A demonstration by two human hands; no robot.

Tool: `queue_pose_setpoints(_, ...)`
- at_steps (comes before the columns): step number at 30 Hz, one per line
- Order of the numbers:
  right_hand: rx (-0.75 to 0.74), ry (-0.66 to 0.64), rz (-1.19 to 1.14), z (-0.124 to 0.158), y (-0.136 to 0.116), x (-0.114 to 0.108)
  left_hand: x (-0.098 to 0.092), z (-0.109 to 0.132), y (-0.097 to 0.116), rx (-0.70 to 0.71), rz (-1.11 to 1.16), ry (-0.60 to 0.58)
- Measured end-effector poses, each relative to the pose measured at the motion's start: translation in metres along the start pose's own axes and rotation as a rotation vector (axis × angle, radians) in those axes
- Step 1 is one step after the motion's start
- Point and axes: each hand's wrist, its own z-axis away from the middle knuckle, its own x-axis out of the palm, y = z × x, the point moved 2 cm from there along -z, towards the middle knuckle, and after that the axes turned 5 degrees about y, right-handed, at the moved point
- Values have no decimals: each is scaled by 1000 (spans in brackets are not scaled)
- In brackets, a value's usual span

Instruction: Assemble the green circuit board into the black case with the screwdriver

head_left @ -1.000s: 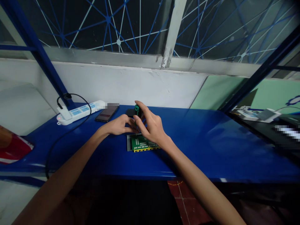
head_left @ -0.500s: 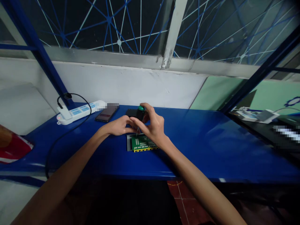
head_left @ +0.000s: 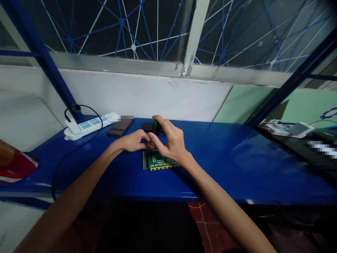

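Observation:
My right hand (head_left: 172, 140) is closed on the dark handle of a screwdriver (head_left: 156, 128), forefinger curled over its green top. The screwdriver stands nearly upright, its thin metal shaft pointing down at a green circuit board (head_left: 158, 162). My left hand (head_left: 131, 141) comes in from the left, thumb and fingers pinched at the shaft just above the board. Flat on the blue table, the board has white component marks and a yellow strip along its near edge; a grey plate shows under its left side. My right hand hides the board's right part, and the screwdriver's tip is hard to make out.
Behind my hands lies a small black object (head_left: 147, 126). A phone (head_left: 120, 126) rests left of it, beside a white power strip (head_left: 86, 126) with a black cable (head_left: 63, 158) trailing to the front edge. Blue frame posts rise at both sides. A red package (head_left: 17, 163) sits far left.
The screwdriver's top has shifted slightly left, and my right forefinger now covers more of it. My left hand has barely moved; the board stays in place.

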Motion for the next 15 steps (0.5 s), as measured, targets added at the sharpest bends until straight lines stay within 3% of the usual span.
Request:
queue_pose_setpoints(4, -17, -49, -65, 2, 0, 3, -1, 1, 0, -1, 11, -20)
queue_pose_setpoints(11, -41, 37, 7, 2, 3, 6, 1, 2, -3, -26, 8, 17)
queue_pose_setpoints(15, 1, 18, -7, 2, 3, 6, 2, 1, -5, 6, 5, -9)
